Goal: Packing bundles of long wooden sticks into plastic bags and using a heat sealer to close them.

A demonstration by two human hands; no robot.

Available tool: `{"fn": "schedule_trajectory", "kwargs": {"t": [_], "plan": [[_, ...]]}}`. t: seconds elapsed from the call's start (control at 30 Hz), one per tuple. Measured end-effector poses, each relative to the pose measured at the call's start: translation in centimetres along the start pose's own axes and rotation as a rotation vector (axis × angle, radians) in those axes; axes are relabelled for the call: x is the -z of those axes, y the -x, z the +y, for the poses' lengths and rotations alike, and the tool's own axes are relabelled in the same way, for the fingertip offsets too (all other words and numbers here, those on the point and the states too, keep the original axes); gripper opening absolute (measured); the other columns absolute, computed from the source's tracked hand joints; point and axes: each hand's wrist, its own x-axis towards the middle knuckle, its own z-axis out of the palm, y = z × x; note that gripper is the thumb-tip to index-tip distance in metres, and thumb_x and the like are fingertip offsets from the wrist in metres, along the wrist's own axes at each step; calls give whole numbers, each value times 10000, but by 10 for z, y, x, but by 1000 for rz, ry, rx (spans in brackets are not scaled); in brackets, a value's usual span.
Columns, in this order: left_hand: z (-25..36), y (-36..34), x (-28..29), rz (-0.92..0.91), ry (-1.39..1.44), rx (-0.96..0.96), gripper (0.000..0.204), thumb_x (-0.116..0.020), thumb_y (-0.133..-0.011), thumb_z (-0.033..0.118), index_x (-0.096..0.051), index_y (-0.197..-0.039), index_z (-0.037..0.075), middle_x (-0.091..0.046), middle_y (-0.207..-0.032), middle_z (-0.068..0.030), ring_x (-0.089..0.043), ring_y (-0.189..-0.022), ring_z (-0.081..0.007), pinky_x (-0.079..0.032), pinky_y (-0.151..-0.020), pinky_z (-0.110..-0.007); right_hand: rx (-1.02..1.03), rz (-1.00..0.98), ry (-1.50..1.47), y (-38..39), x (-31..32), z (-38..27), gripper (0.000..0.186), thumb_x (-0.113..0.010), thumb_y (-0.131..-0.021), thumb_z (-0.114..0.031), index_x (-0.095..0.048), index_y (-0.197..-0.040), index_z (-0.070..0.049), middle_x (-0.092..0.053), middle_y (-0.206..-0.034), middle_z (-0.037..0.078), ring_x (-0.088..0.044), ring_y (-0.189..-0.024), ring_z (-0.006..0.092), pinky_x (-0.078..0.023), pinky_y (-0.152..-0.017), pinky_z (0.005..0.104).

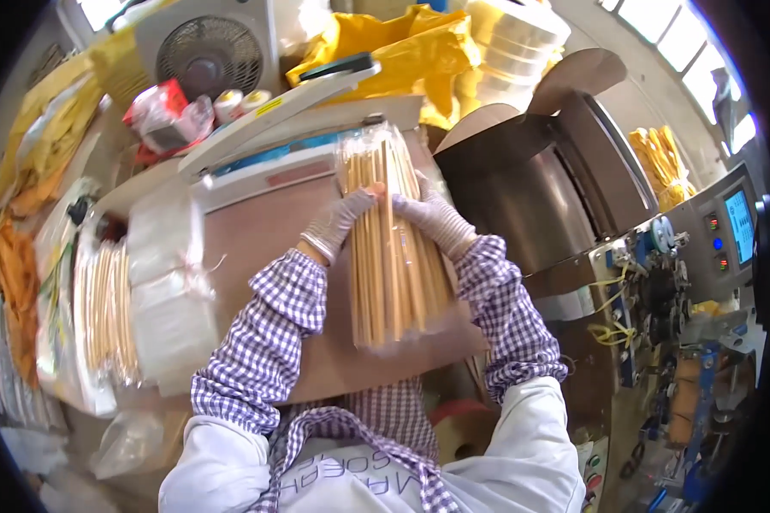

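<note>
As it is presumably needing steadying, left hand and right hand are clamping bagged stick bundle over worktop.

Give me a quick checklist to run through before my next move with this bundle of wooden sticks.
1. Two-handed hold: ok. The left hand in a pale knit glove and the right hand in a matching glove grip the bundle of pale wooden sticks in clear plastic from opposite sides.
2. Long white bar with a yellow label raised: ok, it slants above the flat white-and-blue device.
3. Area left of the bundle clear: not ok, a stack of clear plastic bags lies there.
4. Bundle resting on the brown tabletop: cannot tell.
5. Plastic closed at the far end: cannot tell.
</note>
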Motion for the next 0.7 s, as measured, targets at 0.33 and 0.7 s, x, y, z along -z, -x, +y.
{"fn": "schedule_trajectory", "kwargs": {"t": [0.33,0.7], "plan": [[-22,90,145,634,-555,-136,887,-581,-765,539,-274,-1315,-85,-317,-1339,-288,-317,-1265,-325,-255,-1042,-330,-269,201,319,-42,-32,95,896,-738,-710,-368,-183,-1328,-33,-512,-1202,173,-482,-1111,199,-367,-947,331],[-1,132,166,191,151,102,512,-758,-681,333,-589,-1070,47,-627,-986,-75,-594,-887,-169,-489,-790,-289,-262,-241,-233,-6,-191,54,672,-766,-685,-273,-441,-1205,0,-551,-1115,138,-548,-1004,201,-453,-876,324]]}}
